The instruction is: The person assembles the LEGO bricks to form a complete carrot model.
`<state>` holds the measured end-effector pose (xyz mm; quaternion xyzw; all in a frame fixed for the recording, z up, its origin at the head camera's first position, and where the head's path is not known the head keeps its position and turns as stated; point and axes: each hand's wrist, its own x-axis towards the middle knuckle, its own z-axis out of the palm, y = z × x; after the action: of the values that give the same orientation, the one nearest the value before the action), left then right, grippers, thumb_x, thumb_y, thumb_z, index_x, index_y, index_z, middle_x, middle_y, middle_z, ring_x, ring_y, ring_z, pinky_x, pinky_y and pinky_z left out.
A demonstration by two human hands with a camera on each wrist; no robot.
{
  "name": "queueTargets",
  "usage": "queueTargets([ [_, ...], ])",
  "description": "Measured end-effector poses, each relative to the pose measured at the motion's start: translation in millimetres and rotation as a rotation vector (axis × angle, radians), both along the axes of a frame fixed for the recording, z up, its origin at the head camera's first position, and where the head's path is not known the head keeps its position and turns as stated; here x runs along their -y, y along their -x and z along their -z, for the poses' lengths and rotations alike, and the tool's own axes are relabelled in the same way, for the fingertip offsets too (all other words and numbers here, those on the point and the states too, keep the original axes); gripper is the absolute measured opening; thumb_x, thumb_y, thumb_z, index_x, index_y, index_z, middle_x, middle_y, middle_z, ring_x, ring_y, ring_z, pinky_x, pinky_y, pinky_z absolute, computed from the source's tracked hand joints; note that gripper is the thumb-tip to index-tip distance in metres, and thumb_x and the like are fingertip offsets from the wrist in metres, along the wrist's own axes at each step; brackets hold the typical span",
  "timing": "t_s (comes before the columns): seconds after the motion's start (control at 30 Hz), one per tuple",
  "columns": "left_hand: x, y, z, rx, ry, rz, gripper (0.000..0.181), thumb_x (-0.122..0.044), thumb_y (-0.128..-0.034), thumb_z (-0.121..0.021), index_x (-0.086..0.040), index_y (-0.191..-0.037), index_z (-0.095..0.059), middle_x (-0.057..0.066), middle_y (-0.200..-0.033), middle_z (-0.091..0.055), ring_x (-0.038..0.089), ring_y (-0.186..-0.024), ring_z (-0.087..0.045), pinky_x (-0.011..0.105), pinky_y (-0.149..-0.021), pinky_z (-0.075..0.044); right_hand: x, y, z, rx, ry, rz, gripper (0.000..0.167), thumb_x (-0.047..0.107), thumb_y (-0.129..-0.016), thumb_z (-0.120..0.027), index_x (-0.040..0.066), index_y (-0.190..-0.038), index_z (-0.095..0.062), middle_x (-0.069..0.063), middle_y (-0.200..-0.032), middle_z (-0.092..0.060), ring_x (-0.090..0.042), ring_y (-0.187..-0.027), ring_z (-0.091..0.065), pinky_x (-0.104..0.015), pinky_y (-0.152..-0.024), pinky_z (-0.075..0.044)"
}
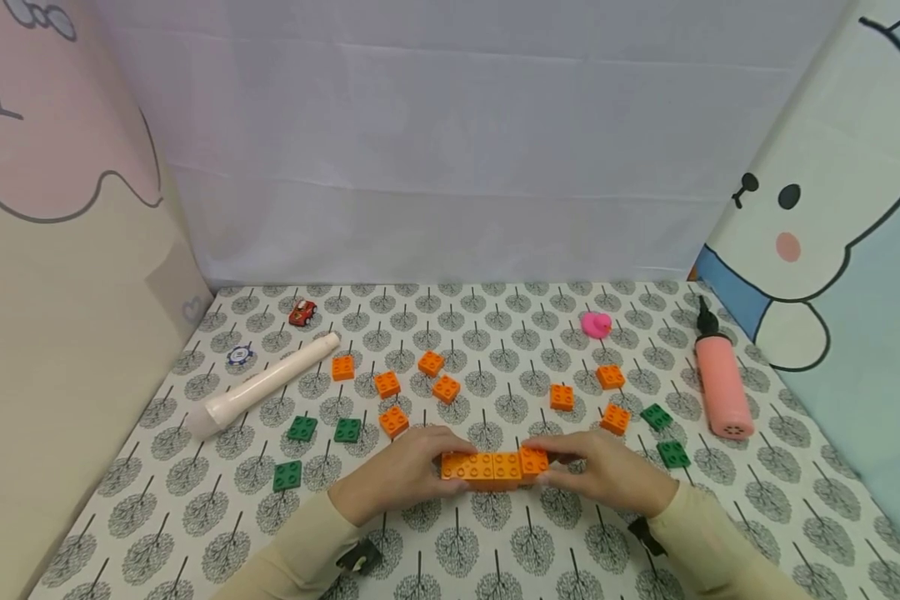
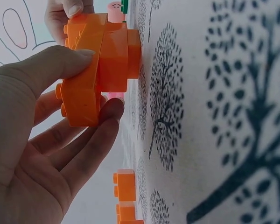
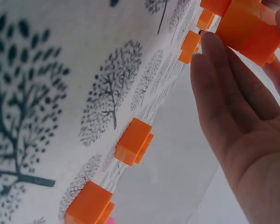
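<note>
Left grip (image 1: 403, 472) faces right grip (image 1: 612, 468), pinching bricks (image 1: 504, 472).

Left hand (image 2: 23, 144) is gripping the orange block assembly (image 2: 113, 65) — thumb pressing one side, fingertips bracing its lower edge in frame. Right hand (image 2: 58, 18) is holding its far end. Loose orange blocks (image 2: 126, 186) are sitting below the assembly; tree-print cloth (image 2: 196, 130) is filling everything right of it — pattern running large.
</note>
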<state>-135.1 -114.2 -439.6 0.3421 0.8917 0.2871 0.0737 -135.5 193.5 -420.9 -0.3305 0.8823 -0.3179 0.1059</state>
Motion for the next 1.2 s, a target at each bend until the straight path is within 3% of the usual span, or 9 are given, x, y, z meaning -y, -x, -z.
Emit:
queueTargets([
  [0.17, 0.4, 0.2, -0.4, -0.006, 0.003, 0.0, 0.043, -0.031, -0.0857, -0.077, -0.021, -0.127, -0.068, -0.008, -0.117, -0.068, 0.006, -0.104, -0.061, 0.03, -0.095, -0.051, 1, -2.3, -2.9, -0.034, -0.001, -0.02, 0.049, 0.043, -0.095, -0.064, 0.016, -0.136, -0.063, 0.003, -0.129, -0.067, -0.01, -0.108, -0.065, -0.036, -0.09, -0.057],
  [0.3, 1.1, 0.5, -0.1, -0.021, -0.002, 0.011, 0.043, -0.031, -0.0861, -0.077, -0.02, -0.127, -0.068, -0.008, -0.117, -0.068, 0.007, -0.105, -0.062, 0.03, -0.096, -0.051, 0, -1.9, -4.5, -0.071, 0.007, -0.005, 0.045, 0.04, -0.097, -0.062, 0.016, -0.135, -0.063, 0.0, -0.131, -0.066, -0.021, -0.115, -0.064, -0.046, -0.097, -0.054],
  [0.5, 1.8, 0.6, 0.6, -0.027, -0.002, 0.015, 0.043, -0.031, -0.0862, -0.077, -0.02, -0.127, -0.068, -0.007, -0.118, -0.068, 0.007, -0.106, -0.062, 0.03, -0.097, -0.051, -18, 10.0, -11.4, -0.15, -0.011, 0.16, 0.043, 0.036, -0.097, -0.064, 0.015, -0.135, -0.063, -0.011, -0.138, -0.06, -0.04, -0.129, -0.051, -0.062, -0.104, -0.043],
  [0.7, 1.2, 1.1, 1.7, -0.02, -0.007, 0.01, 0.044, -0.031, -0.0855, -0.077, -0.02, -0.127, -0.068, -0.008, -0.118, -0.068, 0.007, -0.106, -0.061, 0.03, -0.097, -0.051, -49, 25.1, -18.4, -0.22, -0.192, 0.33, 0.049, 0.031, -0.095, -0.069, 0.008, -0.137, -0.06, -0.024, -0.136, -0.056, -0.049, -0.128, -0.045, -0.068, -0.103, -0.039],
  [0.8, 1.1, 1.0, 1.7, -0.018, -0.006, 0.009, 0.044, -0.031, -0.0854, -0.077, -0.021, -0.127, -0.068, -0.008, -0.118, -0.068, 0.007, -0.106, -0.061, 0.03, -0.097, -0.051, -59, 28.7, -14.7, -0.224, -0.254, 0.343, 0.053, 0.029, -0.093, -0.071, 0.004, -0.138, -0.058, -0.027, -0.133, -0.057, -0.049, -0.125, -0.048, -0.066, -0.102, -0.041],
  [1.07, 1.2, 0.6, 1.2, -0.024, 0.008, 0.004, 0.045, -0.032, -0.0858, -0.077, -0.02, -0.128, -0.068, -0.007, -0.119, -0.068, 0.007, -0.106, -0.061, 0.031, -0.098, -0.051, -68, 29.7, -5.3, -0.269, -0.299, 0.333, 0.05, 0.023, -0.089, -0.075, 0.0, -0.131, -0.062, -0.028, -0.124, -0.062, -0.048, -0.114, -0.057, -0.063, -0.095, -0.048],
  [1.2, 0.7, 0.6, 0.3, -0.024, 0.013, 0.008, 0.044, -0.031, -0.0861, -0.076, -0.02, -0.128, -0.068, -0.006, -0.119, -0.068, 0.008, -0.107, -0.062, 0.031, -0.098, -0.051, -67, 29.1, -3.9, -0.225, -0.322, 0.339, 0.048, 0.024, -0.089, -0.075, 0.0, -0.129, -0.064, -0.026, -0.122, -0.063, -0.043, -0.107, -0.062, -0.06, -0.09, -0.051],
])
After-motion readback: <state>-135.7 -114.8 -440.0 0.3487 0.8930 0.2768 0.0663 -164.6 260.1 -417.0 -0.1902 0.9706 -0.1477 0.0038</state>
